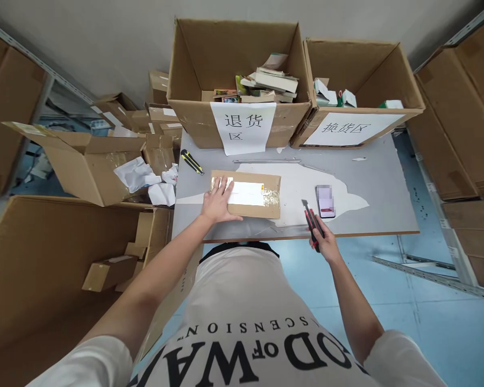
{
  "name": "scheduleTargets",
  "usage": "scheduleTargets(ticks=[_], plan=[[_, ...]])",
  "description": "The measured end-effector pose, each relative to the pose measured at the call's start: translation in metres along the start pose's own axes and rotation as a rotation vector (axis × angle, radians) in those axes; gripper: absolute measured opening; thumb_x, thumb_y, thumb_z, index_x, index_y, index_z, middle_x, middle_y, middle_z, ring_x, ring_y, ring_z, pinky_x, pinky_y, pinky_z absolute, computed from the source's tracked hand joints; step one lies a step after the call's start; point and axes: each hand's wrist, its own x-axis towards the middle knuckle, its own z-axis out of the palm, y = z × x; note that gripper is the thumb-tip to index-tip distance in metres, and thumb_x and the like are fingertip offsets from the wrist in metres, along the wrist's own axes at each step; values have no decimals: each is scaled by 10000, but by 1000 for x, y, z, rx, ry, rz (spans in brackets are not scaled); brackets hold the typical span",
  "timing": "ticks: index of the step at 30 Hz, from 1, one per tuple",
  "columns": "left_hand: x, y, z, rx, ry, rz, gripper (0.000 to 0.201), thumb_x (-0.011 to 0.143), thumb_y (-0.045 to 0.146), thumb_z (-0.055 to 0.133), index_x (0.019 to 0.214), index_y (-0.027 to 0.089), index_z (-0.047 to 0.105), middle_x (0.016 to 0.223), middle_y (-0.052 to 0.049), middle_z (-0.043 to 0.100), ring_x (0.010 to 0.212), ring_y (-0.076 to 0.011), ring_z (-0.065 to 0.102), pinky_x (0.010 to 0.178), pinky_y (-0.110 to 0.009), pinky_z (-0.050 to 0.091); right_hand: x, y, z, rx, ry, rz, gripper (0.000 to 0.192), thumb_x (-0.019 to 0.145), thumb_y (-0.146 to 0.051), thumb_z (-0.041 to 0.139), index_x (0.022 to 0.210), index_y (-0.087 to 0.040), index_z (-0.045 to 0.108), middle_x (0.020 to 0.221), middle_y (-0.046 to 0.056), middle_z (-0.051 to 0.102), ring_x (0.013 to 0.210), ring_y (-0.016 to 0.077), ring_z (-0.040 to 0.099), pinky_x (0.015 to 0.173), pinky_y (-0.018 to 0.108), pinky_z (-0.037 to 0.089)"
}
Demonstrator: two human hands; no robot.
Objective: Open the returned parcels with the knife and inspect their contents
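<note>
Parcel [246, 194] on grey table [379, 183], big open cartons [234, 64] behind.

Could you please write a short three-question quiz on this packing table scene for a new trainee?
1. True or false: the left hand lies flat on the taped parcel.
2. What does the right hand hold? A) red box cutter B) tape roll C) pen
3. Fill in: a second, yellow-and-black cutter lies on the table in front of the ____ labelled carton.

Key: 1 true; 2 A; 3 left. The phone lies just beyond the red cutter's blade end; the right carton also bears a paper label.
</note>
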Motion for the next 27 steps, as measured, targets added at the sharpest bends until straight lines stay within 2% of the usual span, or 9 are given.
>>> scheduleTargets(ticks=[2,4,7,10,15,19,23,27], plan=[[-1,1,1,9,10,-2,1309,527,837,602,1525,153,104,1586,-189,51,1448,-412,-17,1035,-583,300,12,3,0,-116,122,-27,811,847,-589,494,1521,-276,169,1008,70,663,485,113,514,464,298,464],[-3,2,2,18,20,-7,1295,536,831,603,1524,151,115,1586,-189,52,1450,-406,-20,1055,-582,267,28,5,4,-274,180,-19,768,884,-561,412,1530,-258,127,993,72,670,551,146,546,564,338,507],[-5,2,5,28,48,0,1255,561,817,602,1521,152,141,1584,-186,74,1455,-393,-4,1099,-581,179,56,9,18,-496,219,-36,681,908,-463,348,1516,-185,221,1110,138,627,822,233,609,809,419,502],[-8,4,6,37,67,12,1178,617,798,575,1518,156,168,1582,-179,103,1458,-380,18,1121,-580,93,79,17,35,-633,222,-46,634,892,-376,355,1488,-165,298,1247,178,515,1051,292,554,958,458,419],[-19,10,12,47,76,0,1061,707,756,517,1514,152,187,1582,-171,99,1463,-359,39,1131,-569,58,102,38,56,-703,254,-5,627,875,-311,382,1487,-221,284,1195,142,467,1077,285,527,978,442,391],[-30,7,19,1,123,-35,991,751,717,499,1511,153,204,1580,-166,117,1463,-348,75,1139,-565,71,104,50,65,-724,269,-12,611,881,-317,372,1477,-206,296,1206,150,449,1125,304,488,996,467,369],[-30,-18,20,-196,240,-193,954,794,699,456,1515,144,170,1580,-177,107,1454,-348,134,1127,-554,192,93,55,76,-618,271,-74,678,893,-360,347,1509,-145,161,1204,168,433,1164,298,465,1009,443,379],[-19,-48,21,-495,298,-269,830,879,615,365,1509,107,180,1563,-184,194,1431,-295,251,1116,-445,310,84,54,86,-591,299,-191,713,888,-367,370,1515,-144,114,1266,171,367,1224,293,405,1045,450,343]])
